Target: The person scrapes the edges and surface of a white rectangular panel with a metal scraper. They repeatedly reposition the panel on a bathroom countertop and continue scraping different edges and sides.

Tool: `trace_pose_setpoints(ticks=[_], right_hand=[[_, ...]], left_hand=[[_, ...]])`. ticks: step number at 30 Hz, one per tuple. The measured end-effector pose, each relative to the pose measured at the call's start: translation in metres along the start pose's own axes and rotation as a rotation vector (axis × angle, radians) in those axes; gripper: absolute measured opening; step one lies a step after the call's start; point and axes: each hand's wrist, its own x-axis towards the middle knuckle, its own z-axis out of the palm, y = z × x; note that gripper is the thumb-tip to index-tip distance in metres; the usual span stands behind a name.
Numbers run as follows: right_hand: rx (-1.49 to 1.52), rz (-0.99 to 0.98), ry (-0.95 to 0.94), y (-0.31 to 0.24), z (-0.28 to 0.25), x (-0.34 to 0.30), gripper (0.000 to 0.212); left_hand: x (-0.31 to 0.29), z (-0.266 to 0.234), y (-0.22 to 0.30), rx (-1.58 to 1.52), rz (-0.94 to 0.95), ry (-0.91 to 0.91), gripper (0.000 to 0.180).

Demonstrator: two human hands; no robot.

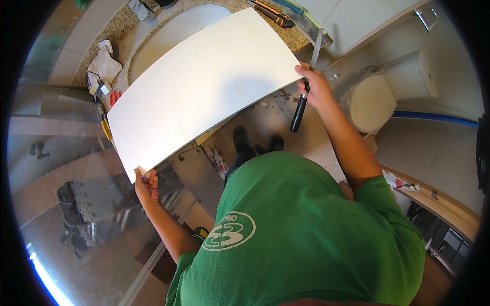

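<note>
A large white rectangular panel lies tilted in front of me, over the front of the washbasin counter. My left hand pinches its near left corner, thumb on top. At the right end, my right hand grips the panel's edge. That same hand also holds a flat file, its black handle pointing down toward me and its metal blade up past the panel's corner. Beyond the panel, an orange and black utility knife rests on the granite counter.
The panel partly covers an oval white basin with a faucet. Left on the counter are a white charger with a cable and red-handled and yellow-handled tools. A toilet stands right; a glass shower partition is left.
</note>
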Motion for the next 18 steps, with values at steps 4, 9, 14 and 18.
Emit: trace_pose_setpoints(ticks=[4, 9, 14, 18], right_hand=[[-0.03, -0.018, 0.063, 0.001, 0.001, 0.004, 0.036], [-0.131, -0.055, 0.146, 0.001, 0.007, 0.004, 0.034], [-0.145, -0.074, 0.145, -0.001, 0.007, 0.008, 0.032], [-0.122, -0.081, 0.164, -0.001, 0.004, 0.016, 0.025]], left_hand=[[-0.008, -0.001, -0.005, 0.14, -0.038, 0.002, 0.052], [-0.008, -0.01, -0.009, 0.2, -0.018, -0.077, 0.049], [-0.009, -0.006, -0.017, 0.069, -0.006, -0.08, 0.044], [-0.019, 0.003, -0.026, -0.087, 0.022, -0.076, 0.041]])
